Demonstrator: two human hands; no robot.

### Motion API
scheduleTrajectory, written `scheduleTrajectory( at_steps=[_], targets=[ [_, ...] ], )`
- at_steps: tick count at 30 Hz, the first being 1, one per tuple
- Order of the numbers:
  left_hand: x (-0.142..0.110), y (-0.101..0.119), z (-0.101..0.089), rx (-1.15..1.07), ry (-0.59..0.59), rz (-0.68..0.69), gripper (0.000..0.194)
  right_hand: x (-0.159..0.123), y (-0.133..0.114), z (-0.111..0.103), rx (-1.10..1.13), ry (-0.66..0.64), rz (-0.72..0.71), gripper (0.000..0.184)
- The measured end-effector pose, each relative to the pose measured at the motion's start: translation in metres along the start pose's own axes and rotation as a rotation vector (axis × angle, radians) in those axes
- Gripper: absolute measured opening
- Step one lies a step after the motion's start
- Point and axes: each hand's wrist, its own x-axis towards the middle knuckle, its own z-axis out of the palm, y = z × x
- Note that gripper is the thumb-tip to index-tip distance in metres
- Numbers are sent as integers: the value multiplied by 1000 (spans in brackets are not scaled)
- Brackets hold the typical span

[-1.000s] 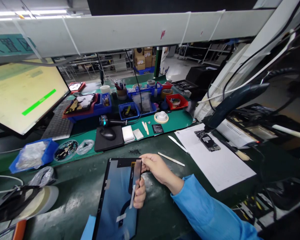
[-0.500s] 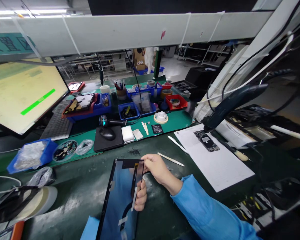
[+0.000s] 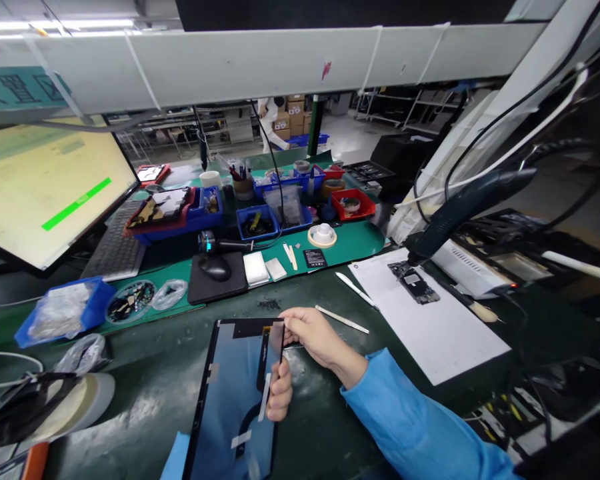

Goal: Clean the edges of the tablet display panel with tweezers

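A tablet display panel (image 3: 230,393) is held tilted above the bench at the lower middle, its back side showing strips of tape and a dark flex cable. My left hand (image 3: 279,393) is closed around it from beneath, fingers wrapped over its right edge; the palm is hidden behind the panel. At the upper right corner, my right hand (image 3: 313,333) pinches the panel's edge between thumb and finger. Thin metal tools, perhaps tweezers, lie partly hidden behind my right hand. A pale flat stick (image 3: 343,319) lies just beyond it.
A circuit board (image 3: 414,283) lies on a white sheet (image 3: 430,340) to the right, beneath a black hose-like arm (image 3: 470,200). A white pen (image 3: 356,289) rests by the sheet. Parts bins (image 3: 257,222), a mouse (image 3: 215,267) and a monitor (image 3: 50,193) stand behind and left.
The panel has shifted slightly left and turned so more of its back faces me. My hands keep nearly the same grip. A person in the background has moved left.
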Motion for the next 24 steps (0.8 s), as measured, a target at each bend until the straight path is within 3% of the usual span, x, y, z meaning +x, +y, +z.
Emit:
scheduleTrajectory(
  at_steps=[9, 14, 19, 24],
  targets=[
    [-1, 0, -14, -61, -43, -34, 42, 2, 8, 2, -31, 117, -16, 21],
    [0, 1, -16, -55, -85, -48, 36, 0, 4, 4, 64, 48, -1, 21],
    [-1, 0, -9, -47, -39, 8, 35, -1, 1, 2, 116, -25, 11, 25],
    [0, 4, -17, -24, -54, -124, 39, 0, 3, 2, 72, 30, 5, 18]
  ],
)
